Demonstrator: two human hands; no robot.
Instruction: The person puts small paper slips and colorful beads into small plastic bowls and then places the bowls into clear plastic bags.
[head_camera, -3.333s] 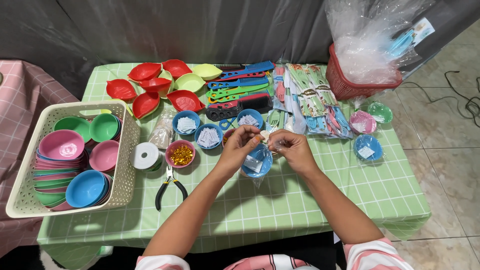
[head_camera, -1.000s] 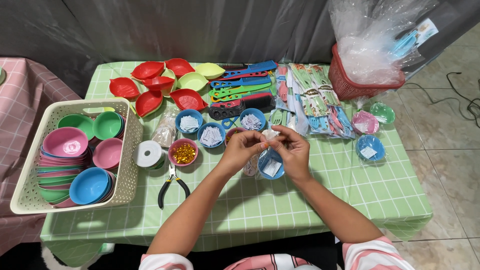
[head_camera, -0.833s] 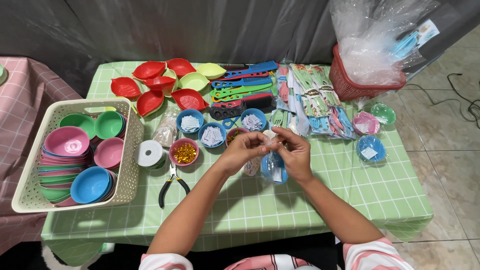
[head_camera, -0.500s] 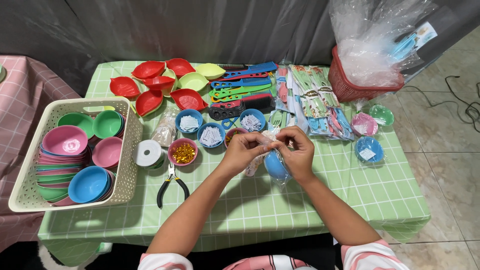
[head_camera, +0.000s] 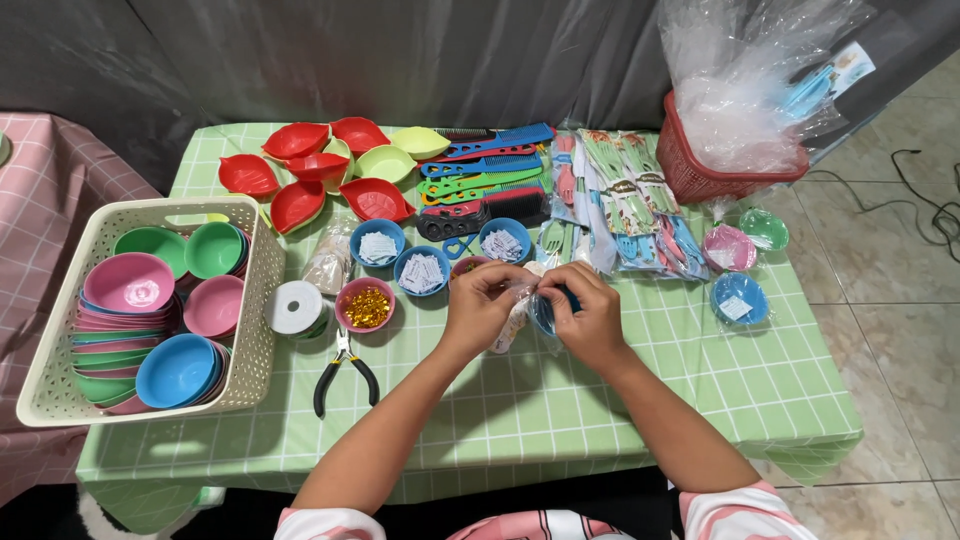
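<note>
A: Change against the earliest frame: both hands have drawn closer together and the clear packet with the small blue bowl has been lifted off the tablecloth; everything else on the table sits as it did.

B: Hand states?

A: Left hand (head_camera: 480, 305) curled, fingertips pinching the top of the clear plastic bag (head_camera: 512, 318). Right hand (head_camera: 590, 315) closed over the small blue bowl (head_camera: 545, 310) inside that bag, thumb and forefinger meeting the left at the bag's mouth. The packet is held just above the green checked table (head_camera: 560, 420), in front of the row of blue bowls of paper slips (head_camera: 421, 270).

B: Surroundings?

A: Pink bowl of gold beads (head_camera: 366, 303) and white ribbon spool (head_camera: 296, 307) just left of the hands, black-handled pliers (head_camera: 340, 372) nearer the body, white basket (head_camera: 262, 300) of stacked bowls at far left.

B: Risk, as a judgement?

A: The film looks thin and slippery. If either pinch loosens, the mouth could spring open and the bowl tip out; a downward jolt might knock the bead bowl and scatter beads.
</note>
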